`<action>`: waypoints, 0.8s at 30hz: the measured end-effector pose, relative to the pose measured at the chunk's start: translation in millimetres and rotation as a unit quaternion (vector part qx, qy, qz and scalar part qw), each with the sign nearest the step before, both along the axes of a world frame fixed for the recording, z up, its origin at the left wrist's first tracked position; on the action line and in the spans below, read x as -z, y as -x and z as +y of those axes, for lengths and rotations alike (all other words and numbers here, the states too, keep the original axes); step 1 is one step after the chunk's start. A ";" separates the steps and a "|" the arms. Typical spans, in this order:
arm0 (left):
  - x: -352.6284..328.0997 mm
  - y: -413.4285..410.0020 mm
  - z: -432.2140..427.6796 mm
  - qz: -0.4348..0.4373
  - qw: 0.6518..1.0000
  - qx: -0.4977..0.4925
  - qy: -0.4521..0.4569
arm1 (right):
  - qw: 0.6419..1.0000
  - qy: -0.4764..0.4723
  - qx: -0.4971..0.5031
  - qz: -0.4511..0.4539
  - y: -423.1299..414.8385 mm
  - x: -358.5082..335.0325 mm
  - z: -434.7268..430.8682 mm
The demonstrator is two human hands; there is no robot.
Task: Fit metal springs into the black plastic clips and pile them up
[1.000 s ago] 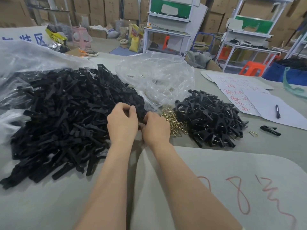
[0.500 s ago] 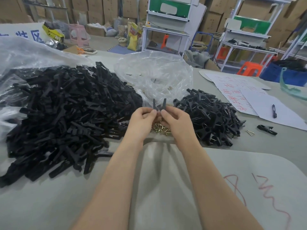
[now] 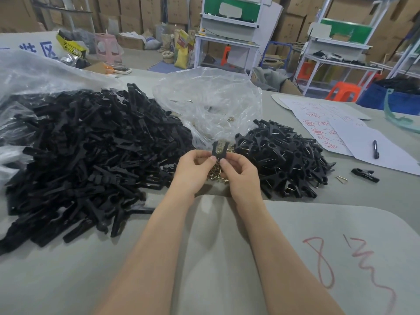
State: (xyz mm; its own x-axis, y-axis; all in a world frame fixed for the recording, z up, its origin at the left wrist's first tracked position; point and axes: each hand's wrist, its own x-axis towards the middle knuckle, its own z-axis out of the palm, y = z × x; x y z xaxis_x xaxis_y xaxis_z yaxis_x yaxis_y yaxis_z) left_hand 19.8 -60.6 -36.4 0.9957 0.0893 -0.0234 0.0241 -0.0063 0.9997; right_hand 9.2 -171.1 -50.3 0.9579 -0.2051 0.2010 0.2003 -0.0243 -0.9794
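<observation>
My left hand [image 3: 194,170] and my right hand [image 3: 239,170] together pinch one black plastic clip [image 3: 219,149], held upright above the table with its two prongs pointing up. Under the hands lies a small heap of brass-coloured metal springs [image 3: 214,173]. A big heap of loose black clip parts [image 3: 86,155] spreads to the left. To the right sits a smaller pile of clips with springs fitted [image 3: 284,155].
A crumpled clear plastic bag [image 3: 209,105] lies behind the hands. Papers with red writing [image 3: 329,123], a pen [image 3: 375,149], a single clip [image 3: 364,175] and a loose spring [image 3: 341,179] lie at the right. A grey mat [image 3: 295,258] with red marks covers the near table.
Both hands left the edge of the left heap and rose toward the middle with a clip. It now stands upright between the fingertips over the springs.
</observation>
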 end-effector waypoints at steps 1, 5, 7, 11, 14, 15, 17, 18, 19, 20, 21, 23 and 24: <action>0.1 0.3 0.5 0.000 1.000 0.007 0.002 | 1.000 -0.004 -0.006 -0.002 0.2 -0.1 0.7; 0.3 1.6 2.0 0.000 1.000 0.025 0.013 | 1.000 -0.021 -0.007 -0.002 -0.5 0.1 0.0; 0.7 1.0 2.4 0.001 1.000 0.020 0.018 | 1.000 -0.027 -0.003 0.001 -0.5 0.1 0.2; 1.2 0.2 1.8 0.006 0.999 0.023 0.026 | 1.000 -0.030 -0.008 0.005 0.2 -1.1 0.1; 0.6 0.6 1.1 0.007 0.999 0.028 0.033 | 0.999 -0.040 0.001 0.004 1.7 -2.8 -0.5; 0.4 1.2 1.3 0.005 0.999 0.030 0.032 | 0.999 -0.038 0.001 0.003 2.3 -3.1 -0.8; 0.5 2.1 2.2 -0.003 0.999 0.032 0.023 | 0.999 -0.032 -0.005 0.002 3.4 -4.1 -0.9; 0.7 2.4 2.8 -0.009 0.999 0.033 0.017 | 0.999 -0.032 -0.006 0.004 3.7 -4.6 -0.8; 0.9 2.5 3.3 -0.014 0.999 0.034 0.010 | 0.999 -0.036 -0.006 0.007 3.6 -5.1 -1.0; 1.0 2.5 3.6 -0.019 0.999 0.034 0.005 | 0.999 -0.044 -0.003 0.010 3.6 -5.6 -1.0; 1.1 2.3 3.8 -0.023 0.999 0.033 0.002 | 0.999 -0.050 0.000 0.011 3.2 -5.7 -1.3; 1.4 1.6 4.0 -0.027 0.999 0.033 0.002 | 0.998 -0.056 0.005 0.013 2.6 -5.5 -2.1; 1.7 1.3 4.0 -0.028 0.999 0.034 0.001 | 0.998 -0.055 0.006 0.015 2.6 -5.5 -2.4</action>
